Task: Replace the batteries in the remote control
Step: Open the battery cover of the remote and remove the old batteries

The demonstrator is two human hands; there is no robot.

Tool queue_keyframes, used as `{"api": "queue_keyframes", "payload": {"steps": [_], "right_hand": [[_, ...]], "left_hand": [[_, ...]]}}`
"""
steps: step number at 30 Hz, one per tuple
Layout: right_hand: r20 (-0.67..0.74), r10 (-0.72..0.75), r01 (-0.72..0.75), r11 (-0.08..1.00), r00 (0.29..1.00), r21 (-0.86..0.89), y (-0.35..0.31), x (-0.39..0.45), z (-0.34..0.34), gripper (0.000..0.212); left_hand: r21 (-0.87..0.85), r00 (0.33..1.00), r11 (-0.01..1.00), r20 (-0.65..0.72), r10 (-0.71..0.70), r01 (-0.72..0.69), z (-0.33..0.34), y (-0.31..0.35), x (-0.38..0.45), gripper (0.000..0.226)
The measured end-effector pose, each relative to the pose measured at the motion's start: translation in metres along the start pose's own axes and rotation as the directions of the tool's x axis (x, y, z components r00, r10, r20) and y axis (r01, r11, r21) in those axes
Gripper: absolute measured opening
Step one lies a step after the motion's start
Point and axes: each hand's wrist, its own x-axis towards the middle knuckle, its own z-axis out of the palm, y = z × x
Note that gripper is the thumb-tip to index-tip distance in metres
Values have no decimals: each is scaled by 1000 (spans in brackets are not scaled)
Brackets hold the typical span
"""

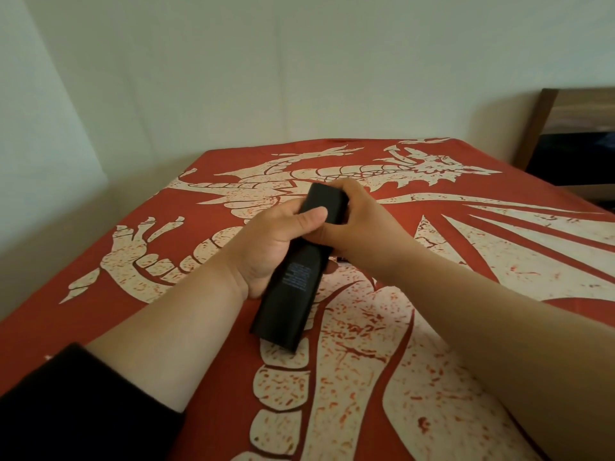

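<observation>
A long black remote control is held above the bed with its back side up, showing small printed text. My left hand grips its middle from the left, thumb pressed on the back near the far end. My right hand wraps the far end from the right, fingers curled over the top edge. The back cover looks closed. No batteries are visible.
A bed with a red cover printed with a white dragon fills the lower view. A pale wall stands behind it. A dark wooden piece of furniture sits at the far right beside the bed.
</observation>
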Motion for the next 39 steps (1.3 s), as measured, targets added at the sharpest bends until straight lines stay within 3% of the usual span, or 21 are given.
{"api": "queue_keyframes", "payload": {"steps": [5,11,16,19,24,31,35,39], "right_hand": [[-54,-60,60,998,997,11,-9,-1,1,40],[-57,-36,36,999,998,2,-16,-2,0,37],[-42,-10,10,1000,999,-11,-12,-1,-4,36],[-76,17,-18,1000,997,-5,-9,-1,-5,36],[-142,-69,44,984,988,-170,-8,-1,-7,43],[-146,-23,-15,968,989,-252,-6,3,-13,48],[-206,28,-65,983,978,-171,-6,7,-27,46],[-178,73,-98,986,981,-134,-1,7,-34,46]], "left_hand": [[76,998,996,-29,54,-52,2,3,2,33],[146,995,987,-61,73,-63,7,3,2,52],[112,997,991,12,70,-71,4,-1,0,37],[156,998,986,42,48,-54,2,-1,0,48],[245,1000,969,-9,-16,18,1,-5,5,39],[320,996,943,-44,-77,87,3,-3,6,28],[350,992,928,-16,-127,124,3,-1,5,25],[388,986,911,34,-161,136,4,-2,5,42]]}}
